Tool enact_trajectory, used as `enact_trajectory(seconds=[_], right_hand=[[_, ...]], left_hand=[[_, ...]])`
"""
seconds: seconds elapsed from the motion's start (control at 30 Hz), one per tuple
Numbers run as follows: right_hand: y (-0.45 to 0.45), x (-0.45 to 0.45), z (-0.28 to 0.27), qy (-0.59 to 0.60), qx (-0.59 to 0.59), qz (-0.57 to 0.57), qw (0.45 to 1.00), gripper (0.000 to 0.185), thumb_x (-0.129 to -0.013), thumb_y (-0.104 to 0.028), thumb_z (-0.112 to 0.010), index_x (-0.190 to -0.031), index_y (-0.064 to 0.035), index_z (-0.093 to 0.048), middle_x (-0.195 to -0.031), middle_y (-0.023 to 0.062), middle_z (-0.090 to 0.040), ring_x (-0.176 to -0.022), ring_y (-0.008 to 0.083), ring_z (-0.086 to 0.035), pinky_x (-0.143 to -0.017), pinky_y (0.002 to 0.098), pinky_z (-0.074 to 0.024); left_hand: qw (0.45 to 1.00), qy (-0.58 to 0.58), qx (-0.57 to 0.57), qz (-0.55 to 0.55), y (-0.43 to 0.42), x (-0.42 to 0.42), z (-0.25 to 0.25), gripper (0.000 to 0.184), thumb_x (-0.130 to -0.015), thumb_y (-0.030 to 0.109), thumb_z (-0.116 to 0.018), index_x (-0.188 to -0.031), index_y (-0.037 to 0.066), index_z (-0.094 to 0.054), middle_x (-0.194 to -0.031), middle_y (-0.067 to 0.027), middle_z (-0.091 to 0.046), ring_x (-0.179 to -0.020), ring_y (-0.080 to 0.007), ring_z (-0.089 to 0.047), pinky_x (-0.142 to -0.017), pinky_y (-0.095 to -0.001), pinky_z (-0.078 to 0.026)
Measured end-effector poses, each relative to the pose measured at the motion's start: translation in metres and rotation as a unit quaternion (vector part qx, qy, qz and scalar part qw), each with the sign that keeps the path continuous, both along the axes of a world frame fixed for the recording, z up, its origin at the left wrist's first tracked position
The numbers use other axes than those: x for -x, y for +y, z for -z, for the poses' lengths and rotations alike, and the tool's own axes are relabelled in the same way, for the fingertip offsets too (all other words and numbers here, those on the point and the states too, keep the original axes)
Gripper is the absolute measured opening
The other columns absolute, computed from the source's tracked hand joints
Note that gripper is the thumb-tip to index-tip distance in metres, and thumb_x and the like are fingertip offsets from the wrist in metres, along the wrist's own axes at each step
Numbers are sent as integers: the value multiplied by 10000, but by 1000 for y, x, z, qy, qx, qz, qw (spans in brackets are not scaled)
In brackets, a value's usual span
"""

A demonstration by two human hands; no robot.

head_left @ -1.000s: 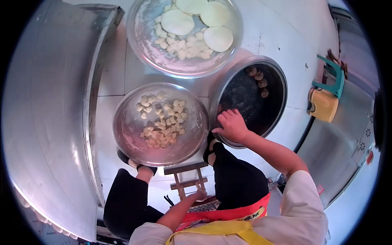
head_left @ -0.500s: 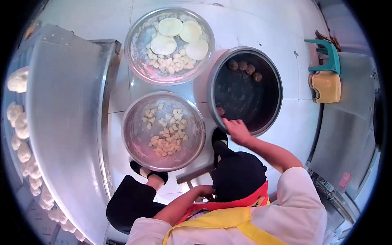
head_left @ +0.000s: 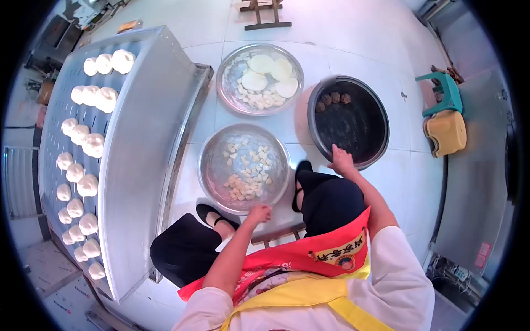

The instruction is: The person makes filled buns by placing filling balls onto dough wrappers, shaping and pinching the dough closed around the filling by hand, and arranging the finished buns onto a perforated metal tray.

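Note:
My right hand (head_left: 342, 160) is over the near-left rim of a black round tub (head_left: 385, 144), its fingers apart and no object visible in them. Several brown balls (head_left: 335, 97), like balls of filling, sit along the tub's far side. My left hand (head_left: 259, 213) hovers by the near edge of a metal basin (head_left: 205, 187), fingers curled in and nothing seen in them. Small pale dough pieces (head_left: 247, 185) lie scattered in that basin. Farther off, another metal basin (head_left: 222, 83) holds several flat round dough wrappers (head_left: 254, 81) and more dough pieces.
At left, a metal-sided rack (head_left: 135, 165) carries rows of white dough buns (head_left: 93, 145). A green stool (head_left: 451, 91) and a yellow stool (head_left: 446, 132) stand at right by a metal cabinet (head_left: 469, 209). A wooden stool (head_left: 268, 14) lies at the far end.
The camera view has shifted, showing more of the rack. My left hand has come from my lap to the near basin's edge. The single ball near my right hand no longer shows.

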State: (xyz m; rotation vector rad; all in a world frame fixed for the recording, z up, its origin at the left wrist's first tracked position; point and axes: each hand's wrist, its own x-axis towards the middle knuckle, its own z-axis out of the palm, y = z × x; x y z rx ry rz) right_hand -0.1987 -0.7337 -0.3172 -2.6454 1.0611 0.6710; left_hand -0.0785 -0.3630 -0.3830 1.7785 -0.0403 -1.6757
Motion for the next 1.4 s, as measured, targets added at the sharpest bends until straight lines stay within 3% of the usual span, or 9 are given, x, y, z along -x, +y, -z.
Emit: enact_trajectory(seconds=[0.17,0.27,0.37,0.53,0.63,0.77,1.0,1.3,1.4], right_hand=[[9,-16,31,-55,32,-72,995,383,-779,-181,-631,-1105,-32,-496,-953,147,-628,-963,313,-605,-902,469,-418],[0,7,43,-143,75,-155,975,260,-771,-31,-471,-1027,-22,-512,-839,134,-599,-882,309,-577,-826,459,-424],[6,38,33,-96,21,-176,980,241,-785,-78,-506,-1024,-48,-516,-870,110,-594,-879,286,-575,-769,435,-416],[-21,-13,-13,109,-165,-84,977,286,-686,-246,-754,-879,-85,-618,-933,133,-640,-890,335,-624,-756,417,-483],[-52,-104,-27,-183,-193,89,960,216,-786,-169,-689,-925,-22,-612,-838,171,-636,-788,323,-623,-711,397,-494],[-120,-232,13,-296,-30,-94,950,260,-799,-170,-648,-1026,-49,-609,-972,132,-617,-955,310,-575,-812,406,-473],[-155,-359,103,-52,-7,-411,910,273,-852,-161,-546,-1113,-106,-606,-1049,53,-642,-1099,217,-523,-919,377,-416],[-149,-362,109,29,95,-333,938,241,-844,-154,-534,-1066,-97,-607,-995,71,-640,-1123,221,-503,-922,381,-376],[-153,-345,90,-105,49,-360,926,214,-753,-78,-607,-968,-75,-608,-912,61,-603,-1005,232,-526,-890,388,-379]], left_hand=[[915,-386,115,32,-59,-82,-57,234,-841,193,-593,-981,7,-616,-850,-160,-640,-823,-351,-623,-759,-381,-502],[807,-559,151,119,-108,-141,-50,428,-809,183,-634,-1190,20,-526,-1156,-180,-563,-1091,-348,-525,-926,-421,-428],[732,-637,125,207,-167,-199,-38,601,-788,211,-670,-1307,18,-438,-1292,-150,-502,-1227,-312,-448,-1053,-459,-330],[746,-582,97,310,-230,-226,-14,615,-768,304,-703,-1264,28,-465,-1248,-117,-515,-1237,-276,-441,-1111,-521,-219],[765,-533,82,353,-237,-233,-19,583,-764,333,-710,-1218,41,-489,-1216,-99,-527,-1230,-257,-444,-1107,-564,-198],[750,-538,83,376,-236,-239,-22,545,-758,353,-714,-1165,51,-514,-1193,-77,-535,-1204,-248,-454,-1098,-591,-193],[751,-555,138,330,-222,-247,-8,474,-764,338,-708,-1108,65,-529,-1139,-70,-535,-1149,-253,-472,-1107,-545,-209],[763,-567,182,252,-222,-251,3,366,-771,293,-698,-1024,68,-560,-1033,-89,-556,-1080,-272,-505,-1082,-508,-249],[806,-530,206,163,-223,-253,8,372,-810,273,-674,-1080,45,-558,-1092,-98,-561,-1089,-292,-509,-1083,-463,-279]])
